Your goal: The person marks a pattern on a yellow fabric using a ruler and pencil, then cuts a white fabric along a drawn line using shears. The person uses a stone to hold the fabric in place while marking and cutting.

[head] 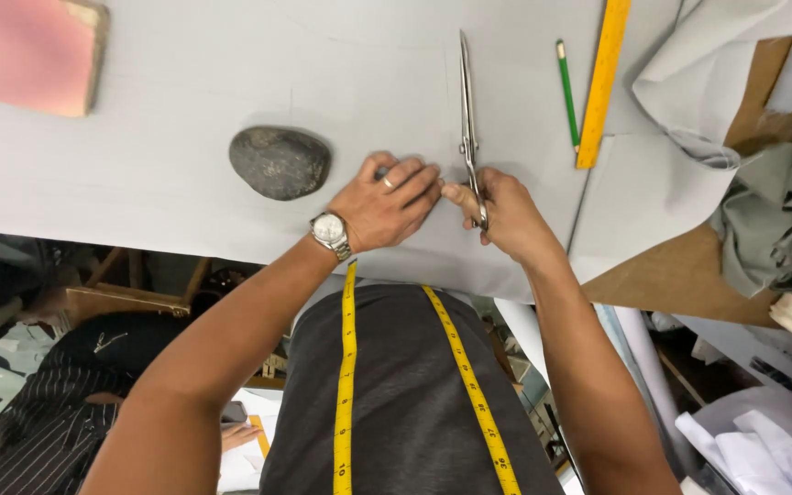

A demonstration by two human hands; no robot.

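Grey cloth [185, 110] lies smooth under steel scissors [467, 110].

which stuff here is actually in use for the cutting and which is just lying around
In use: scissors in the right hand; grey fabric pressed flat by the left hand; stone resting on the fabric.

Lying about: green pencil, yellow ruler, pink block, crumpled grey cloth.
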